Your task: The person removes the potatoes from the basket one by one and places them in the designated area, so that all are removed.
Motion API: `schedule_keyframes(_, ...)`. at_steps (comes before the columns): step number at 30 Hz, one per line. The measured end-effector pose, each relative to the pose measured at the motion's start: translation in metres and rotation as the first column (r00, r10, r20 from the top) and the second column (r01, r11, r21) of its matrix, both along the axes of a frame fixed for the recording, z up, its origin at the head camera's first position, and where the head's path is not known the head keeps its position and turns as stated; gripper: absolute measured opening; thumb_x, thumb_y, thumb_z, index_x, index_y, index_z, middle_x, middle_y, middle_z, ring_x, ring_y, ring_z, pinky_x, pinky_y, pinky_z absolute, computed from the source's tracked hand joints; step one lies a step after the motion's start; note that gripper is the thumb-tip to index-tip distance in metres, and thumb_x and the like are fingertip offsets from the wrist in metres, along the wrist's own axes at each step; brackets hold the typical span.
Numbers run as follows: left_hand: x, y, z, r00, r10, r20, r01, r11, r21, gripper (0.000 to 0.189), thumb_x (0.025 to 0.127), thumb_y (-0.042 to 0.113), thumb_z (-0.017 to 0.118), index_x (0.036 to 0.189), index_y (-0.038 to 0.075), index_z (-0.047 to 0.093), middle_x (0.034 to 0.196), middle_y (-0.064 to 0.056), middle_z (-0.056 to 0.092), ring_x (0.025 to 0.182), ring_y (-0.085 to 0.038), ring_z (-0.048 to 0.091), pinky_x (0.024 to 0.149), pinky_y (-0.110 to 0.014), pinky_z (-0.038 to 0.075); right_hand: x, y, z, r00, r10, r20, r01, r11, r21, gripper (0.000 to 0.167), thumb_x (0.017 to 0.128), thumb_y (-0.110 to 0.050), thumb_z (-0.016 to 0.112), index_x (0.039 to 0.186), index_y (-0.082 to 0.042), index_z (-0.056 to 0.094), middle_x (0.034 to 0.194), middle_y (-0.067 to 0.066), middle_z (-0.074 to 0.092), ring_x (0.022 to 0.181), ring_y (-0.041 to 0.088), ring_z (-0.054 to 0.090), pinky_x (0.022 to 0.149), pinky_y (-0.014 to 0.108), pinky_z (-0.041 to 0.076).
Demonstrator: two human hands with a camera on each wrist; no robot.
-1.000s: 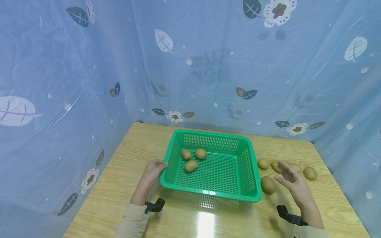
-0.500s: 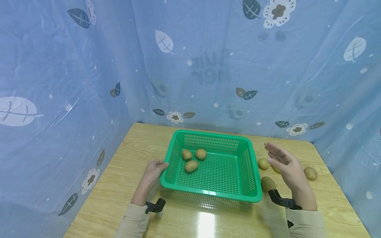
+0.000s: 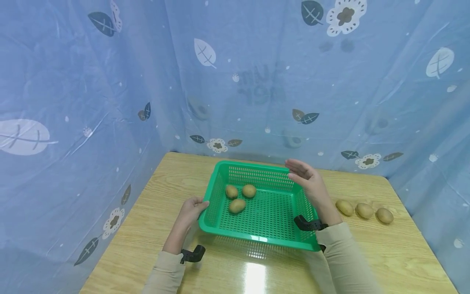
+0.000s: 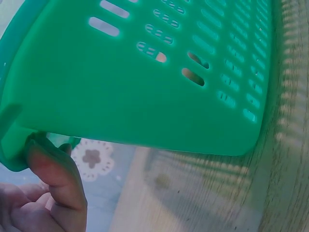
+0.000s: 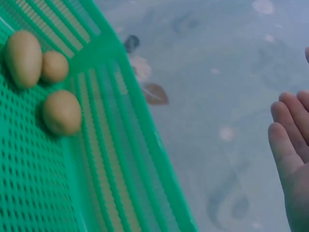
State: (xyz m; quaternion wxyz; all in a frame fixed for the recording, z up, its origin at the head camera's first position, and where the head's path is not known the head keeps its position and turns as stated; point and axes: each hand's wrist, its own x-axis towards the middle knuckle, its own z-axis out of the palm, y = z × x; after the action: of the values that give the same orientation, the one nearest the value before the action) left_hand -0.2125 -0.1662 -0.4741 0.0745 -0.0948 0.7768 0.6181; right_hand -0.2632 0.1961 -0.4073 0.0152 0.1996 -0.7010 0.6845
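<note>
A green plastic basket (image 3: 257,238) stands on the table. Three potatoes lie toward its left side: a left one (image 3: 231,191), a right one (image 3: 249,190) and a front one (image 3: 237,206). The basket's left rim is gripped by my left hand (image 3: 191,210); in the left wrist view, a finger (image 4: 60,171) of it hooks under the rim. My right hand (image 3: 308,179) is raised over the basket's back right corner, fingers extended, holding nothing. In the right wrist view, the right hand (image 5: 294,154) appears apart from the basket (image 5: 145,121).
On the wooden table (image 3: 396,253), right of the basket, three potatoes (image 3: 364,210) show in a row. My right forearm and sleeve (image 3: 345,257) cover the area just beside the basket. A blue patterned curtain (image 3: 257,61) encloses the back and sides.
My right hand has moved from above the loose potatoes leftward to the basket's back right. Its arm now hides two potatoes beside the basket. The left hand keeps its hold on the rim.
</note>
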Motion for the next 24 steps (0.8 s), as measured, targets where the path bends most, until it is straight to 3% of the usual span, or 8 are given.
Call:
schedule_keyframes(6,0.000,0.000,-0.001,1.000,-0.003,-0.004,0.003,1.000,-0.012,0.035,0.097,0.018,0.053,0.119,-0.008,0.054,0.101,-0.018,0.067,0.086,-0.018,0.066,0.076,-0.030,0.055,-0.022,-0.031,-0.005,0.995,-0.002,0.095,-0.001,0.999,0.035,0.053,0.094,-0.020,0.060,0.140,-0.003,0.041,0.143,0.015,0.044,0.134,0.030,0.039,0.097,0.021,0.044)
schedule_keyframes(13,0.000,0.001,0.000,1.000,0.003,-0.006,-0.003,1.000,-0.007,0.035,0.096,0.018,0.054,0.120,-0.009,0.054,0.102,-0.019,0.067,0.086,-0.019,0.067,0.074,-0.029,0.055,-0.044,-0.061,-0.013,0.985,0.022,0.169,-0.031,0.998,0.055,0.053,0.092,-0.020,0.063,0.139,-0.006,0.043,0.142,0.012,0.046,0.135,0.033,0.037,0.105,0.039,0.040)
schedule_keyframes(19,0.001,0.002,0.002,1.000,-0.002,-0.008,0.002,1.000,-0.007,0.038,0.096,0.019,0.055,0.121,-0.010,0.053,0.103,-0.021,0.066,0.087,-0.020,0.067,0.074,-0.029,0.055,-0.060,-0.080,-0.035,0.974,0.052,0.221,-0.079,0.990,0.116,0.051,0.092,-0.018,0.062,0.139,-0.007,0.044,0.143,0.016,0.045,0.134,0.031,0.040,0.107,0.045,0.037)
schedule_keyframes(24,-0.001,0.001,0.002,1.000,-0.005,-0.005,0.005,1.000,-0.011,0.036,0.096,0.019,0.054,0.119,-0.009,0.054,0.103,-0.020,0.066,0.087,-0.019,0.067,0.074,-0.029,0.055,-0.065,-0.085,-0.055,0.958,0.069,0.279,-0.135,0.966,0.222,0.050,0.093,-0.017,0.061,0.140,-0.008,0.044,0.144,0.014,0.044,0.136,0.032,0.038,0.108,0.048,0.035)
